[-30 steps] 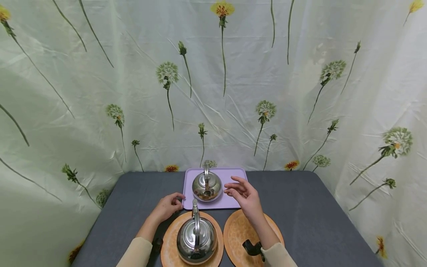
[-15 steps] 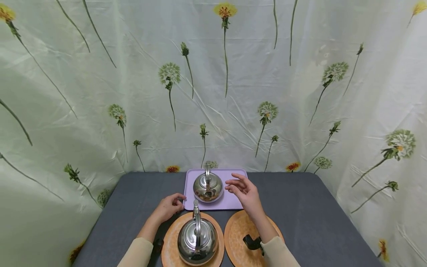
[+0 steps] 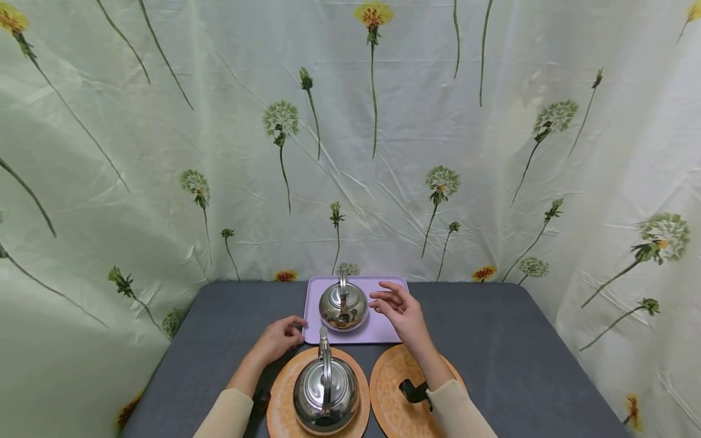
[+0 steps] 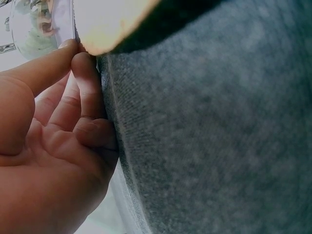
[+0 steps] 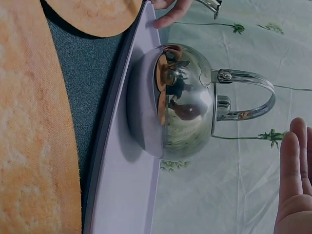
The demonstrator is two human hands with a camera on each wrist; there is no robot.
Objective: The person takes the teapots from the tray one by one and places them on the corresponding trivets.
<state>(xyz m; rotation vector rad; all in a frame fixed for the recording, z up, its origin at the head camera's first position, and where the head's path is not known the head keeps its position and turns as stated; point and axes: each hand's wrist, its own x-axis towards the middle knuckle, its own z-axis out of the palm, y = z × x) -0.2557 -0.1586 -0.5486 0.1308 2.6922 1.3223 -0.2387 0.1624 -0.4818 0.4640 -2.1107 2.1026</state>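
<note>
A shiny steel kettle (image 3: 343, 307) with a raised loop handle (image 5: 258, 95) stands upright on a lilac tray (image 3: 383, 331). At the tray's left edge, near its front corner, my left hand (image 3: 280, 338) pinches the rim between thumb and fingers. Its lower fingers (image 4: 90, 95) are bent down beside the dark tabletop. My right hand (image 3: 402, 316) hovers over the right part of the tray, its fingers loosely bent and apart from the kettle, holding nothing. A larger steel kettle (image 3: 327, 392) sits in front, on a round orange mat (image 3: 282, 401).
A second round orange mat (image 3: 389, 377) lies beneath my right forearm. A dark strap or wrist mount (image 3: 413, 391) shows at my right wrist. The grey table (image 3: 493, 353) ends against a curtain (image 3: 405, 121) printed with dandelions.
Both hands and both kettles keep their places. The whole head view has shifted slightly to the right.
</note>
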